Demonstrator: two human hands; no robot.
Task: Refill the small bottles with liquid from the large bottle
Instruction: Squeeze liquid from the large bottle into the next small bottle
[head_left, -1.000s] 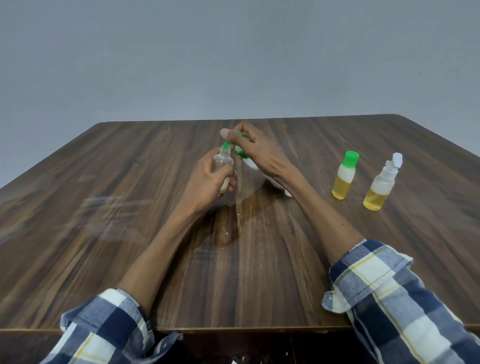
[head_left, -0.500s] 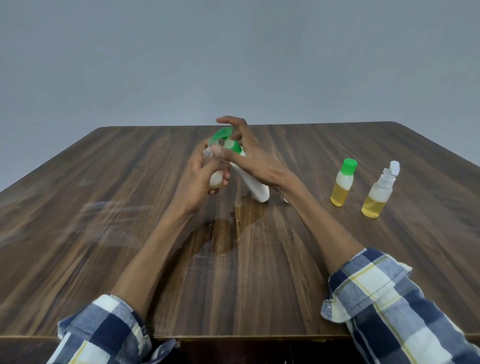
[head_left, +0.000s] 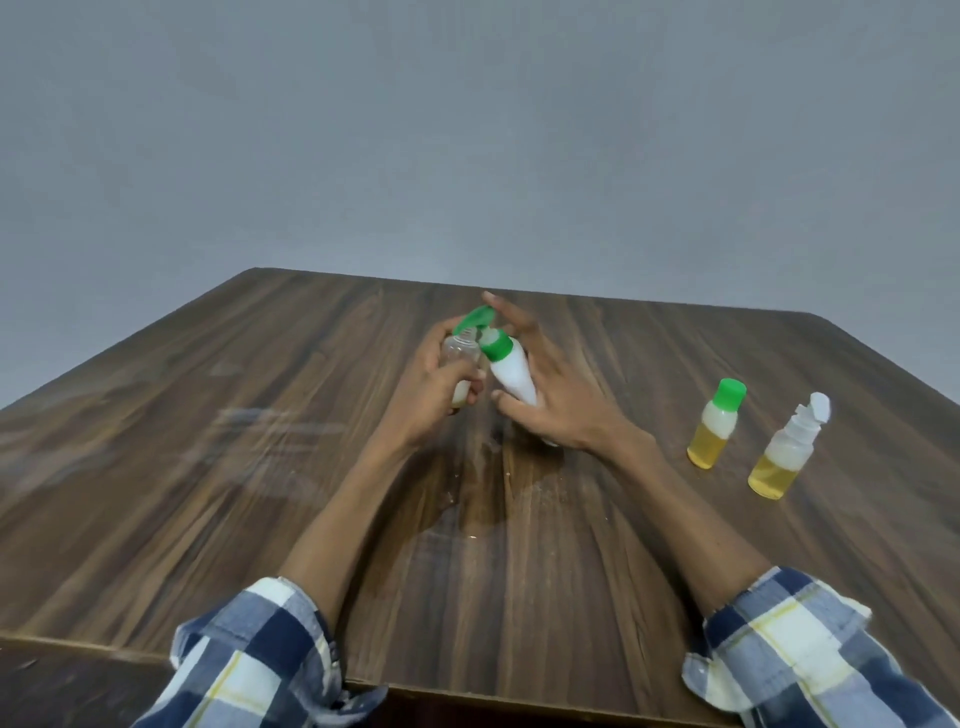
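Since a second ago the large white bottle (head_left: 511, 376) has tipped, green flip cap open, nozzle now at the mouth of the small clear bottle (head_left: 460, 358). Left hand (head_left: 434, 395) fingers wrap the small bottle; right hand (head_left: 550, 400) pinches the large one, other fingers spread. Pouring likely starting; puddle (head_left: 478, 499) on counter (head_left: 208, 467) hints at spills.

I see soft, even light, a pale sheen on the wooden table (head_left: 280, 441) at left, slight blur overall, and wide-angle bending at the edges.

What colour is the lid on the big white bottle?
Green. The flip lid on the big white bottle shows best in the head view.
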